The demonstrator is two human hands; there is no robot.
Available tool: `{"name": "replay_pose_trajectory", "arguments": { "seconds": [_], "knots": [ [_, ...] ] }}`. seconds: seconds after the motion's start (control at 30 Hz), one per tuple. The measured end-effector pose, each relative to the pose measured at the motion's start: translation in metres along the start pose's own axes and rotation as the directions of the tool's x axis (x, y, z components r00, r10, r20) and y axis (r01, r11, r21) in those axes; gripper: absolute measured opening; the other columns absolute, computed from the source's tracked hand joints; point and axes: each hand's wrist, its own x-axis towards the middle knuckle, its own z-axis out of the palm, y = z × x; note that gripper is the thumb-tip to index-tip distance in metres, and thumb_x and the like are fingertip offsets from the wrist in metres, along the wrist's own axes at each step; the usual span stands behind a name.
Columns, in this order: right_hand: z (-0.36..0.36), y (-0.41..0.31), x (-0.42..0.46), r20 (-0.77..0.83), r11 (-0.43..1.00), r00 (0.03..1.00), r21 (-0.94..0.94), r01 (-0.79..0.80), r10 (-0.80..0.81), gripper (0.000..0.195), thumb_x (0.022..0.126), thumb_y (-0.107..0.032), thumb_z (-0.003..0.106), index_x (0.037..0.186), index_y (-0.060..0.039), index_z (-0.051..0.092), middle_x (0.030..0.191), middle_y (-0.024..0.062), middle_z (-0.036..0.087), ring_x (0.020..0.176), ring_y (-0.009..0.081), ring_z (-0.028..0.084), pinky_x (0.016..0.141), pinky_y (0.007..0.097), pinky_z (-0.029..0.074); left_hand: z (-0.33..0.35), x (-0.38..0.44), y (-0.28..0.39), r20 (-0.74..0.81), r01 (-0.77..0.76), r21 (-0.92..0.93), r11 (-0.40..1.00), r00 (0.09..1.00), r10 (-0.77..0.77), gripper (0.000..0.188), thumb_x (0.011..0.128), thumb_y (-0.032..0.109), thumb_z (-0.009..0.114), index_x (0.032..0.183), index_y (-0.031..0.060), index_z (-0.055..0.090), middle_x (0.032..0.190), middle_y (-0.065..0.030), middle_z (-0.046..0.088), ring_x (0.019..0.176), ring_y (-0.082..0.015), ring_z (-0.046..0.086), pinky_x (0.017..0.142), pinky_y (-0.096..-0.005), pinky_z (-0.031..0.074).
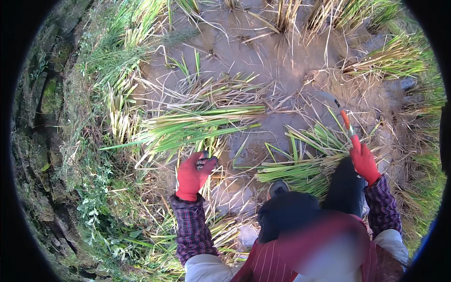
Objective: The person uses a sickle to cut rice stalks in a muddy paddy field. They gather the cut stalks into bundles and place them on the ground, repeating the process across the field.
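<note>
My right hand [364, 164], in a red work glove, grips a sickle by its orange handle [345, 120]. The curved blade [326, 94] points away to the upper left, above the mud. In another red glove, my left hand [193, 175] is at the near edge of a bundle of cut green stalks [197, 123], with thumb and fingers curved toward each other. Upright stalks pass at its fingertips; whether it grips them is not clear. A second sheaf of cut stalks [299, 172] lies between my hands, beside my dark trouser leg [345, 190].
Wet, brown mud [225, 49] spreads ahead, strewn with straw. Standing clumps of stalks [287, 16] and a leaning clump [391, 60] rise at the far side and right. Weeds [95, 204] border a dark stone bank [38, 141] on the left. A shoe toe [279, 187] shows near the sheaf.
</note>
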Motion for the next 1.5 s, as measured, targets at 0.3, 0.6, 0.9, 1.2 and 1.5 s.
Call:
{"name": "replay_pose_trajectory", "arguments": {
  "seconds": [0.3, 0.6, 0.9, 1.2, 1.5],
  "knots": [
    [-0.093, -0.048, 0.112, 0.293, 0.961, 0.951, -0.218, 0.167, -0.099, 0.017, 0.076, -0.022, 0.053, 0.083, -0.007, 0.052, 0.08, 0.0148, 0.05, 0.071, 0.0337, 0.056, 0.062, 0.0417, 0.046, 0.032, 0.14, -0.045, -0.192, -0.042, 0.822, 0.569, 0.919, 0.345, 0.058, 0.083, 0.04, 0.053, 0.132, 0.0139, 0.037, 0.136, -0.0199, 0.034, 0.125, -0.0364, 0.031, 0.104, -0.0458, 0.023],
    [-0.1, -0.077, 0.14, 0.343, 0.963, 0.906, -0.184, -0.195, 0.249, 0.028, 0.078, -0.03, 0.054, 0.087, -0.0043, 0.049, 0.076, 0.0188, 0.056, 0.079, 0.0377, 0.056, 0.067, 0.0448, 0.043, 0.084, 0.136, -0.097, -0.243, -0.108, 0.809, 0.578, 0.833, 0.497, 0.059, 0.086, 0.039, 0.048, 0.134, 0.01, 0.029, 0.13, -0.0181, 0.041, 0.119, -0.04, 0.038, 0.101, -0.0511, 0.028],
    [-0.111, -0.105, 0.187, 0.455, 0.925, 0.839, -0.353, -0.138, 0.299, 0.026, 0.077, -0.029, 0.051, 0.091, -0.0069, 0.052, 0.082, 0.0152, 0.061, 0.08, 0.0344, 0.06, 0.069, 0.0445, 0.046, 0.081, 0.141, -0.099, -0.219, -0.167, 0.782, 0.601, 0.829, 0.514, 0.056, 0.086, 0.038, 0.05, 0.128, 0.0034, 0.035, 0.123, -0.0224, 0.044, 0.114, -0.0396, 0.042, 0.099, -0.0527, 0.028],
    [-0.131, -0.085, 0.209, 0.555, 0.933, 0.818, -0.352, 0.068, 0.15, 0.027, 0.075, -0.029, 0.05, 0.093, -0.0083, 0.052, 0.082, 0.011, 0.061, 0.079, 0.0311, 0.061, 0.065, 0.0469, 0.046, 0.084, 0.144, -0.111, -0.209, -0.099, 0.833, 0.544, 0.854, 0.476, 0.056, 0.086, 0.041, 0.046, 0.126, 0.0021, 0.04, 0.126, -0.0238, 0.042, 0.115, -0.0415, 0.04, 0.099, -0.0526, 0.029],
    [-0.138, -0.059, 0.172, 0.525, 0.967, 0.841, -0.256, 0.007, 0.133, 0.028, 0.075, -0.025, 0.048, 0.097, -0.0081, 0.053, 0.087, 0.0134, 0.06, 0.084, 0.0324, 0.059, 0.071, 0.0449, 0.047, 0.076, 0.14, -0.097, -0.147, -0.09, 0.817, 0.57, 0.923, 0.356, 0.056, 0.082, 0.042, 0.051, 0.121, 0.003, 0.046, 0.126, -0.023, 0.044, 0.116, -0.0403, 0.041, 0.101, -0.0493, 0.028]
  ]
}}
